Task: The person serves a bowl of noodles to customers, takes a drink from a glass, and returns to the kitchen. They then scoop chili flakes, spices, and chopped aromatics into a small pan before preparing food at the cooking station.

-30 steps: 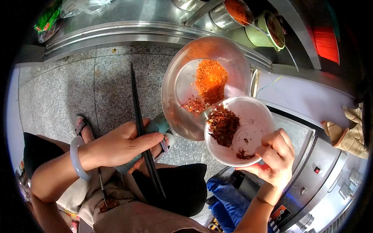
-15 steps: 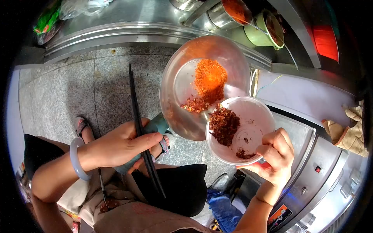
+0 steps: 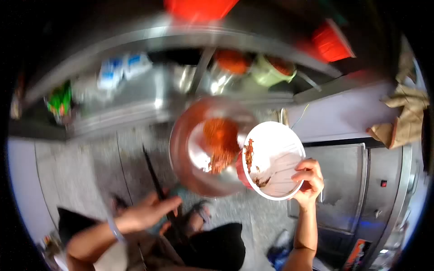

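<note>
My left hand, smeared by motion, is closed around a pair of long black chopsticks. A teal piece shows beside its fingers, running to the steel bowl; I cannot tell its kind. The large steel bowl is in front of me, with orange-red chili flakes inside. My right hand grips the right rim of a tub, white inside and red outside. The tub is tilted at the steel bowl's right edge. Some dark red flakes cling to its left wall.
Behind the bowl runs a metal shelf with a green bucket, a steel pot and packets. Red containers are above. A metal cabinet stands right, under tan gloves. My feet are on the tiled floor.
The view has tilted up, showing more of the shelf. The tub is tipped further toward the steel bowl, and fewer dark flakes show in it. My left hand still holds the chopsticks.
</note>
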A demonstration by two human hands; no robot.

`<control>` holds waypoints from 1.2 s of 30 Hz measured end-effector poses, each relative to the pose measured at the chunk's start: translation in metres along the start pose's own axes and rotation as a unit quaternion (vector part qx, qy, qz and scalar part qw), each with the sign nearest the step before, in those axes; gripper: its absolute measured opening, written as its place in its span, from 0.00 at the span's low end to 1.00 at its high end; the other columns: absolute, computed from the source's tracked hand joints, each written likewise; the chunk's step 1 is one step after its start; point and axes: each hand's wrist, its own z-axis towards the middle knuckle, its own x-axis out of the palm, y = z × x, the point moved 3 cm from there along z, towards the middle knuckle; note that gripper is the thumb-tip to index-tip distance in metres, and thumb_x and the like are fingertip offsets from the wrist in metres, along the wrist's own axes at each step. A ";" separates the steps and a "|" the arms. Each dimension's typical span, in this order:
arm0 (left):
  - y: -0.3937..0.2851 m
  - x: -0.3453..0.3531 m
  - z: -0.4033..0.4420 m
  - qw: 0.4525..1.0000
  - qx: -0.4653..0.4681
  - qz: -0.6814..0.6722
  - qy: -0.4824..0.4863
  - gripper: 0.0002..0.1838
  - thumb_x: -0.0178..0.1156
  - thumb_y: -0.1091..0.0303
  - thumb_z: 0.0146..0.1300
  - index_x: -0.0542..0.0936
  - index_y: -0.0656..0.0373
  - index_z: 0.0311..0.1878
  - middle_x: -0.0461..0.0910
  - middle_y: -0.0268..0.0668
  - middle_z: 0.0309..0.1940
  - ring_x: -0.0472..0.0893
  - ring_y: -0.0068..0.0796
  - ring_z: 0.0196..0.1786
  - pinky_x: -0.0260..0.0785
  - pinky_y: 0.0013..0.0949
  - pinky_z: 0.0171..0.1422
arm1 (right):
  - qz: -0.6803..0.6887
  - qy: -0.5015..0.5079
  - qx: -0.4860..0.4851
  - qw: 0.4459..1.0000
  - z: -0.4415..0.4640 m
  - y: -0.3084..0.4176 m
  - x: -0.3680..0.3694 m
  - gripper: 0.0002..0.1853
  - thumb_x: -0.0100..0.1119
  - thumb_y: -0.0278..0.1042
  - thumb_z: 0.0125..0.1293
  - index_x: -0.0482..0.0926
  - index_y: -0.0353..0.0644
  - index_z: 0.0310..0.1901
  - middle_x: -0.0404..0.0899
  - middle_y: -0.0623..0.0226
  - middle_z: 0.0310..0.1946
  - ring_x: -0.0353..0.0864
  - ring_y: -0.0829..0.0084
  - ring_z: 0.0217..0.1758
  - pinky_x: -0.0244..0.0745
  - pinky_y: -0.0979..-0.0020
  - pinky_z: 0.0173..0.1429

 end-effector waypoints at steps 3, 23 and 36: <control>0.001 -0.003 0.003 1.000 -0.015 0.003 0.018 0.20 0.49 0.52 0.67 0.70 0.59 0.52 0.73 0.33 0.31 0.72 0.21 0.19 0.66 0.29 0.21 | 0.032 -0.139 0.005 0.990 0.014 -0.017 -0.012 0.26 0.76 0.50 0.33 0.77 0.38 0.28 0.72 0.62 0.35 0.72 0.70 0.39 0.68 0.71 0.42; -0.011 0.004 -0.005 0.997 -0.057 -0.044 -0.001 0.20 0.49 0.54 0.67 0.68 0.60 0.52 0.72 0.35 0.26 0.67 0.21 0.15 0.61 0.25 0.17 | -0.044 -0.306 -0.092 0.947 0.256 -0.071 -0.056 0.21 0.62 0.44 0.55 0.78 0.36 0.44 0.77 0.56 0.40 0.78 0.64 0.40 0.71 0.69 0.45; -0.019 0.003 -0.004 0.996 -0.066 -0.067 -0.002 0.17 0.47 0.58 0.69 0.69 0.61 0.50 0.73 0.35 0.28 0.69 0.23 0.15 0.62 0.25 0.16 | -0.164 -0.200 -0.073 0.963 0.328 -0.064 -0.070 0.17 0.60 0.28 0.54 0.78 0.42 0.47 0.79 0.60 0.41 0.77 0.73 0.43 0.70 0.73 0.49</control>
